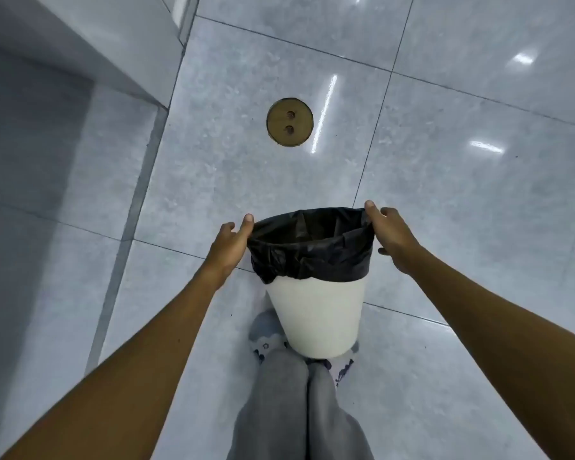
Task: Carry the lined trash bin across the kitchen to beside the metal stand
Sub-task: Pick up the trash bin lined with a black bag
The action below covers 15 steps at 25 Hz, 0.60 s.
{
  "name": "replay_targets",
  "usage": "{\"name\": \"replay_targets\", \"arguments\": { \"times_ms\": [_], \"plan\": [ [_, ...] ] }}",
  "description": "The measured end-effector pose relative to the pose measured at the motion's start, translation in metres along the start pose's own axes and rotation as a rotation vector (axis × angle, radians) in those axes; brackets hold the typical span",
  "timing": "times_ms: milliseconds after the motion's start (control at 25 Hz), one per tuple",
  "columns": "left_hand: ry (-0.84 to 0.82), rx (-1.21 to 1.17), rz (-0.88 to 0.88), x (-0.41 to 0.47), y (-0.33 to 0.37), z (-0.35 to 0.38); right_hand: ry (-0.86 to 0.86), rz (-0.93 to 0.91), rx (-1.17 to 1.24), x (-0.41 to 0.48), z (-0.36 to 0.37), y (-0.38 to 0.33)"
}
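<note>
A white trash bin [316,313] with a black bag liner [307,247] folded over its rim is held in front of my legs, above the tiled floor. My left hand [231,245] presses against the left side of the rim, fingers over the liner's edge. My right hand [390,234] grips the right side of the rim, thumb on the liner. The bin tilts slightly toward me, so its dark inside shows. No metal stand is in sight.
Grey glossy floor tiles [478,194] stretch ahead and to the right. A round brass floor cover [289,122] lies ahead of the bin. A pale cabinet or wall base [80,44] runs along the left. My feet in patterned socks [266,336] stand beneath the bin.
</note>
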<state>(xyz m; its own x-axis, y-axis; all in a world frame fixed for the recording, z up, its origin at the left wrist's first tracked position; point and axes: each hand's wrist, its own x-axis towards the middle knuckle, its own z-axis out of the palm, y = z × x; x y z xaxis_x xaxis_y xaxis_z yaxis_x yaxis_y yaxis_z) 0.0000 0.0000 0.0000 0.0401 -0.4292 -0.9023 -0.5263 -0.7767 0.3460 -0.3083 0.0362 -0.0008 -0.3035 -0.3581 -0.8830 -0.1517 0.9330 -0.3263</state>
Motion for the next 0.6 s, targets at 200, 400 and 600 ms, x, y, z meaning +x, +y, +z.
{"name": "replay_targets", "arguments": {
  "times_ms": [200, 400, 600],
  "plan": [
    [0.007, -0.297, -0.098, 0.048, -0.019, 0.014, -0.066, 0.114, 0.408, 0.04, 0.013, 0.009],
    [-0.085, -0.67, -0.192, 0.054, -0.024, 0.036, -0.181, 0.134, 0.594, 0.036, 0.02, 0.011],
    [-0.066, -0.807, -0.081, -0.003, 0.001, 0.041, -0.138, 0.038, 0.717, -0.013, 0.005, 0.005]
  ]
}}
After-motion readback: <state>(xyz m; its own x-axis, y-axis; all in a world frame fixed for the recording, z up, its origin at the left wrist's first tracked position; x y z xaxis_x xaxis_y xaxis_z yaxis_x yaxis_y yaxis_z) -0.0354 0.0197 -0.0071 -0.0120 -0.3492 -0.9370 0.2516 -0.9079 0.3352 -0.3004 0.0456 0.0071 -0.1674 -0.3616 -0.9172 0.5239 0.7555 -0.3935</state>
